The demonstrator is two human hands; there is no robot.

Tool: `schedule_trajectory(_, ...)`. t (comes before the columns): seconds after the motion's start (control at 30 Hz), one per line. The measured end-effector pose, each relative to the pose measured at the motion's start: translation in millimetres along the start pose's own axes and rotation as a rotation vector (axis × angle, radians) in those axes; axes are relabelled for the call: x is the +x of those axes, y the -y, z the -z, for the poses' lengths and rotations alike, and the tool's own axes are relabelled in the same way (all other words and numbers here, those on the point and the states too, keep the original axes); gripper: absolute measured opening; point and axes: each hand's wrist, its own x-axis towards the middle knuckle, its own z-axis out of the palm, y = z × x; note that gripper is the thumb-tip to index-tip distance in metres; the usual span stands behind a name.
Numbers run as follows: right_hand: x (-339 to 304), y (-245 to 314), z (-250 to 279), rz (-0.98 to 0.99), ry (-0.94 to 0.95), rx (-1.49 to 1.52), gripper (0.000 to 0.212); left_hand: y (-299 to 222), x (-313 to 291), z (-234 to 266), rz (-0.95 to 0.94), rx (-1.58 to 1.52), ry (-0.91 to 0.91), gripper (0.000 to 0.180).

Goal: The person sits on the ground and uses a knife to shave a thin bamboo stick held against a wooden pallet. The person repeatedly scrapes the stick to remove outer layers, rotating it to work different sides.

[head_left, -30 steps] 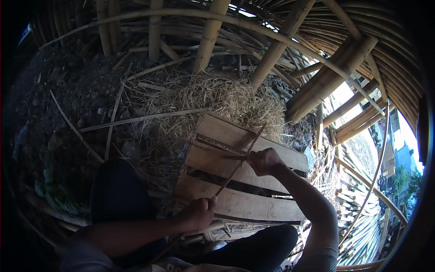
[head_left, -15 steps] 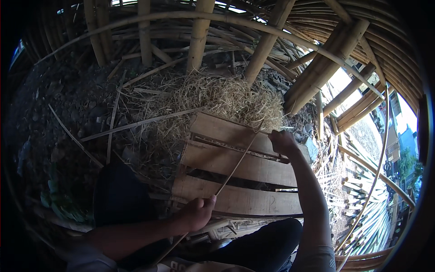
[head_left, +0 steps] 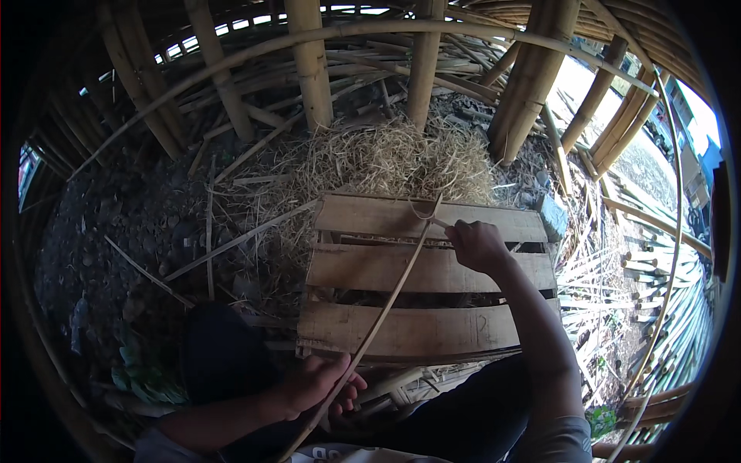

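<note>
The fingers of your right hand (head_left: pixel 477 243) are clamped on a thin tool, likely a knife (head_left: pixel 441 222), held over the far edge of the worktop (head_left: pixel 417 332). Those of your left hand (head_left: pixel 320 386) curl loosely about the strip (head_left: pixel 392 296), thumb lying along it; I cannot tell whether they pinch it. The strip slants from the middle of the worktop's far edge, over the slats, past the near edge by the near left corner and down toward your lap. The knife meets it close to its far end, though how deep it bites is hidden. Shavings (head_left: pixel 394 166) heap beyond the far edge.

To work this well, firm up the left grip so the strip cannot roll, hold the blade at a shallow, even angle, and press lightly; the thin strip probably flexes. Mind your left thumb, which lies in the blade's line.
</note>
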Motion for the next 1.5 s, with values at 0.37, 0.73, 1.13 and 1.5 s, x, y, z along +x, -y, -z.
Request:
schedule_trajectory(0.37, -18, 44, 19, 0.164, 0.063, 0.265, 0.024, 8, 31, 14, 0.082, -0.314, 0.217, 0.063)
schedule_trajectory(0.73, -30, 65, 42, -0.001, 0.184, 0.291, 0.025, 1, 37, 14, 0.038, -0.358, 0.144, 0.049)
schedule_trajectory(1.13, -30, 69, 30, 0.139, 0.133, 0.363, 0.018, -1, 40, 16, -0.018, -0.165, 0.002, 0.038)
schedule_trajectory(1.5, -36, 69, 32, 0.174, 0.221, 0.435, 0.013, 7, 58, 8, -0.181, -0.105, -0.030, 0.042)
